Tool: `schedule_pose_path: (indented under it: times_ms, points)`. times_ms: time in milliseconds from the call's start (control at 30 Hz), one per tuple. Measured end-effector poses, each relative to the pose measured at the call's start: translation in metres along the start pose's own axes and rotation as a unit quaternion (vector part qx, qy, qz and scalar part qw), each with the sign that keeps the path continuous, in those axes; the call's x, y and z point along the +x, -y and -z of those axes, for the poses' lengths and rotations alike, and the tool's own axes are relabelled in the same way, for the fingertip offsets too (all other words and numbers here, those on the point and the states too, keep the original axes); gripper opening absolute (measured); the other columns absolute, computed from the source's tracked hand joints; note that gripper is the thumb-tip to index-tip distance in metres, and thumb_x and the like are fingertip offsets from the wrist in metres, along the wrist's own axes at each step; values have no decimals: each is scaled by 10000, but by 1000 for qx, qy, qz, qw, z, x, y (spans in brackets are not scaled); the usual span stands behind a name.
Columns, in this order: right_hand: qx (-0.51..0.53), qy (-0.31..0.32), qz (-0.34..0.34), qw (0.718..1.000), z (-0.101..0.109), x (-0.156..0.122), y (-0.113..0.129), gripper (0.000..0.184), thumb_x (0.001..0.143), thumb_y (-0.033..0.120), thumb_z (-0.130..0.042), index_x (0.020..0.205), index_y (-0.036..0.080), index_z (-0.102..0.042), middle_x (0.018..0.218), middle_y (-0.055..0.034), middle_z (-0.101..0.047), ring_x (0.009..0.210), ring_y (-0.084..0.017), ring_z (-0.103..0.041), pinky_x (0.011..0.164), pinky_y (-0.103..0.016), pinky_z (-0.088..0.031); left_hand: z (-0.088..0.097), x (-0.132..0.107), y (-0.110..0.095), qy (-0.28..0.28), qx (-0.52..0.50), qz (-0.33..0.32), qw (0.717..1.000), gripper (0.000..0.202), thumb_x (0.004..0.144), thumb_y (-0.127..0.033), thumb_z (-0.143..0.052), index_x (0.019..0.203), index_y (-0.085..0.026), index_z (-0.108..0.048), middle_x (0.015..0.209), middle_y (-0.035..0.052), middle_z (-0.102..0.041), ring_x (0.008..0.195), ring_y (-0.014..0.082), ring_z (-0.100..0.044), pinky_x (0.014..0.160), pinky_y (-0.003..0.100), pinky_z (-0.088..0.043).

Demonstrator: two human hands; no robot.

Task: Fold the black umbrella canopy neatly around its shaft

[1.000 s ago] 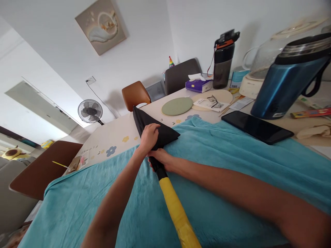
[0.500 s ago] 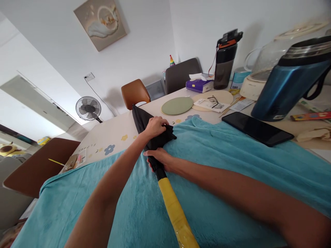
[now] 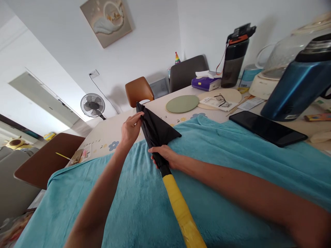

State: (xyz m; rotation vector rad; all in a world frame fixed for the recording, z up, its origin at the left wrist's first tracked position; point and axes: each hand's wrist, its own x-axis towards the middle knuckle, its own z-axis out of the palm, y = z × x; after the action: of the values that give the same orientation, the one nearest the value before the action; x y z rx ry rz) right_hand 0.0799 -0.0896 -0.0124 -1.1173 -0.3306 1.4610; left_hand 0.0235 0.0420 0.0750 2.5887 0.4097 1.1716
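A folded black umbrella (image 3: 155, 132) with a yellow handle (image 3: 181, 210) lies across a turquoise blanket (image 3: 232, 179) on the table. My right hand (image 3: 165, 157) is wrapped round the umbrella where the black cloth meets the handle. My left hand (image 3: 131, 128) pinches the left edge of the black cloth near its far tip, fingers closed on the fabric. The cloth fans out to a point on the right side.
A black phone (image 3: 267, 128) lies on the blanket at the right. Behind it stand a blue jug (image 3: 294, 89), a dark bottle (image 3: 235, 57), a tissue box (image 3: 205, 82), a green mat (image 3: 182, 103) and glasses (image 3: 222, 100). Chairs (image 3: 139, 90) and a fan (image 3: 93, 105) lie beyond.
My left hand has left the right fold of the cloth and moved to the left edge near the tip. The cloth lies flatter. My right hand has kept its grip.
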Motion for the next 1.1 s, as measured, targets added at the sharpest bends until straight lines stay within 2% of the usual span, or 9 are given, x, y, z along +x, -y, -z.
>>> schedule_pose_path:
  times_ms: [133,200,300,467,633,733,800,1000,1100]
  points:
    - [7,6,-2,1000,0,-1,1,178,664,252,-633,670,136,-497,567,-7,-540,432,-119,-504,349,-268,-448,13,-14,2,-37,10,27,999,299,812,-216,-432,1041,-247,-623,1120,5,-596,982,164,-546,862,319,-441]
    - [11,7,-4,1000,0,-1,2,170,667,246,-632,682,139,-501,567,-6,-541,432,-119,-503,351,-270,-449,16,-22,7,-38,-55,77,995,299,803,-233,-426,1027,-222,-624,1040,31,-621,860,154,-584,707,284,-502]
    - [13,5,-13,1000,0,-2,3,162,669,237,-633,688,141,-504,569,-5,-543,431,-119,-505,351,-269,-450,19,-32,16,-35,-156,163,974,313,788,-269,-428,1020,-181,-618,786,33,-625,666,129,-588,487,221,-488]
    - [22,4,-23,999,0,-2,4,168,677,261,-636,703,140,-523,592,-9,-550,430,-114,-505,351,-267,-449,23,-52,35,-10,-220,226,949,276,756,-307,-470,911,-139,-624,703,25,-579,625,128,-589,462,217,-488]
    - [73,28,-46,996,3,-2,7,321,647,424,-664,737,164,-498,603,2,-550,440,-114,-503,344,-254,-440,19,-77,61,46,-178,290,939,230,724,-265,-475,876,-136,-591,643,10,-568,592,137,-589,470,247,-502]
    - [87,31,-52,994,5,-3,9,385,633,494,-658,738,176,-468,573,21,-524,425,-105,-487,332,-236,-424,15,-88,72,68,-164,302,937,227,703,-245,-473,863,-140,-594,734,25,-582,646,141,-590,482,254,-512]
    - [86,28,-49,995,5,-3,10,341,669,453,-643,724,176,-452,549,31,-502,403,-93,-466,321,-220,-408,16,-92,76,72,-163,304,936,234,696,-248,-469,861,-140,-596,762,28,-580,672,145,-587,486,256,-515]
    - [74,28,-39,996,5,-3,10,209,727,307,-584,685,160,-442,534,23,-491,388,-92,-457,300,-215,-388,29,-91,82,19,-116,280,953,237,699,-264,-440,853,-159,-587,818,27,-590,703,145,-581,521,252,-506]
    - [72,12,-39,997,3,-4,10,199,724,296,-571,678,165,-428,513,22,-481,386,-99,-459,300,-217,-391,36,-95,87,109,-10,227,968,227,683,-225,-429,836,-181,-591,868,22,-602,701,141,-575,611,281,-499]
